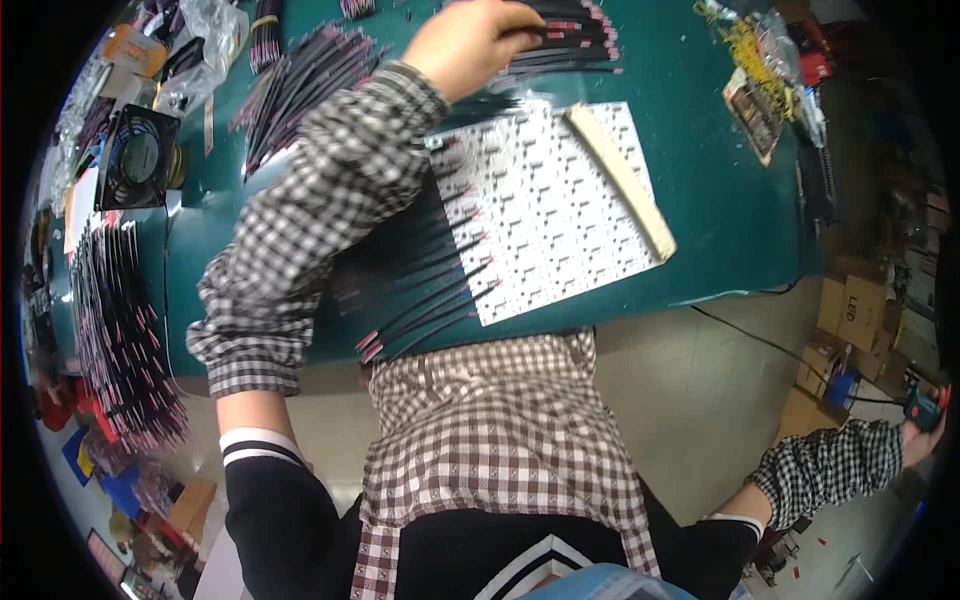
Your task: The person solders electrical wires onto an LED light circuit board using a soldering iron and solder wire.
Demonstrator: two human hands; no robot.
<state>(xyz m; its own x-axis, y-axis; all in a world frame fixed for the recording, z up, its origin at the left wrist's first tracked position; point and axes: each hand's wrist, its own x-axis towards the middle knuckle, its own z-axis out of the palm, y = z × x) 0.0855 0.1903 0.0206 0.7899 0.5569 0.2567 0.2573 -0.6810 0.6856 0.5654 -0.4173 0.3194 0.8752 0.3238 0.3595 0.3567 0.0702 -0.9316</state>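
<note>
1. Right beside our left hand (475, 45) lie red-ended black wires (575, 38); its fingers curl narrowly at them, but we cannot tell whether they grip any.
2. Below that hand, our checked sleeve (350, 165) hangs over loose wires (430, 302); a dragging cuff could sweep them off the near edge of the green table (720, 220).
3. Far to its lower right, our right hand (925, 440) wraps a teal tool (922, 408); a nearby black cable (750, 337) might snag.
4. Rightward of the left hand, past the white sheet (530, 220) and pale bar (625, 185), bare table gives room.
</note>
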